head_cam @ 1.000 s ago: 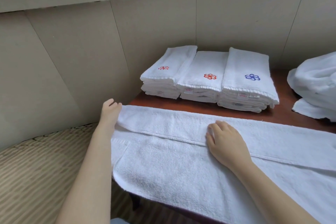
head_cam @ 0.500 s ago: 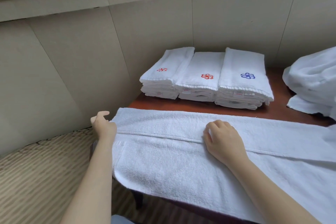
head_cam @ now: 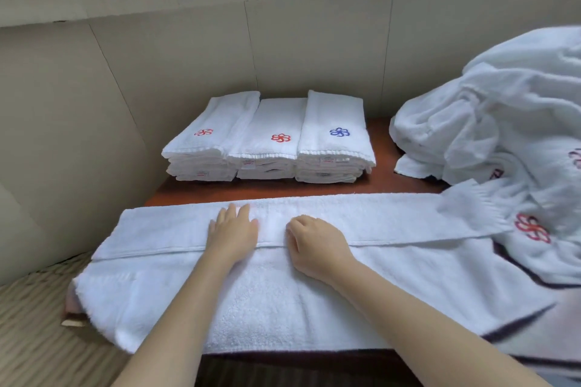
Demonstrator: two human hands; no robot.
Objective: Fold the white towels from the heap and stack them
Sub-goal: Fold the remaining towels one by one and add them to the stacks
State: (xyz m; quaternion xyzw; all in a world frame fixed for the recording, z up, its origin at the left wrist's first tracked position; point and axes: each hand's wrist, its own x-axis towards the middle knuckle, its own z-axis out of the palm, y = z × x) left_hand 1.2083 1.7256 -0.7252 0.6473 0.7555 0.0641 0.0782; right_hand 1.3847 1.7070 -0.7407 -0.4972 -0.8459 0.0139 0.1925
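Pressing the left hand (head_cam: pixel 232 236) flat, fingers straight, on the folded-over strip of the towel (head_cam: pixel 408 220). Resting the right hand (head_cam: pixel 314 245) just beside it, fingers curled at the hem; pinching or not, impossible telling. Spreading lengthwise across the table (head_cam: pixel 201 190) and overhanging its near and left edges: probably risking a slide floorward when lifting either hand. Touching the heap (head_cam: pixel 503 122) at the right end, so likely dragging loose cloth into the next fold. Leaving the stacks (head_cam: pixel 270 141) behind, well apart.

A red-brown table (head_cam: pixel 393 185) stands against beige wall panels (head_cam: pixel 188 56); a striped woven surface (head_cam: pixel 31 339) lies left.
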